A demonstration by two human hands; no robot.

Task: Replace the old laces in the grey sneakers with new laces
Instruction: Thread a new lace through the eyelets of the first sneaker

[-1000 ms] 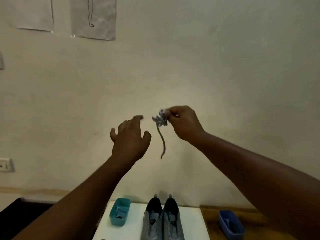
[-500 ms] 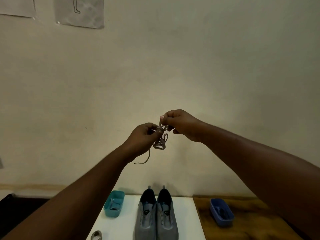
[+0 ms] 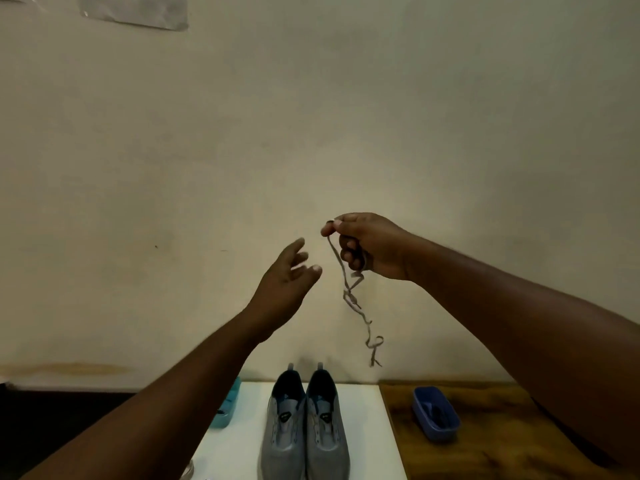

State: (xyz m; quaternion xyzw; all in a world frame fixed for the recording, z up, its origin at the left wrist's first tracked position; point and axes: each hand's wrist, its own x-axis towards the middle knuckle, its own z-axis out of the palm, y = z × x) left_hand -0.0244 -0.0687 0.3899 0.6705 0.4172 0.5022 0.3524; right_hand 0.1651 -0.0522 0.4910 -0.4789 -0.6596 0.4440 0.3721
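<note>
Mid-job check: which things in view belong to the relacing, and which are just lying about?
Job:
grey sneakers
lace, pinched by the right hand
left hand, open
blue tub, something dark inside, perhaps laces
teal tub

Lying about:
paper on wall

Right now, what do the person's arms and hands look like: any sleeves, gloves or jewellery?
Both forearms are bare as far as the frame shows: no sleeves in view. The left hand and right hand wear no gloves, and no rings, watch or bracelets show.

Your left arm hides most of the teal tray [image 3: 231, 403]. The sneakers' [image 3: 304, 431] toes are cut off below. The blue tray's [image 3: 437, 415] contents stay unclear.
</note>
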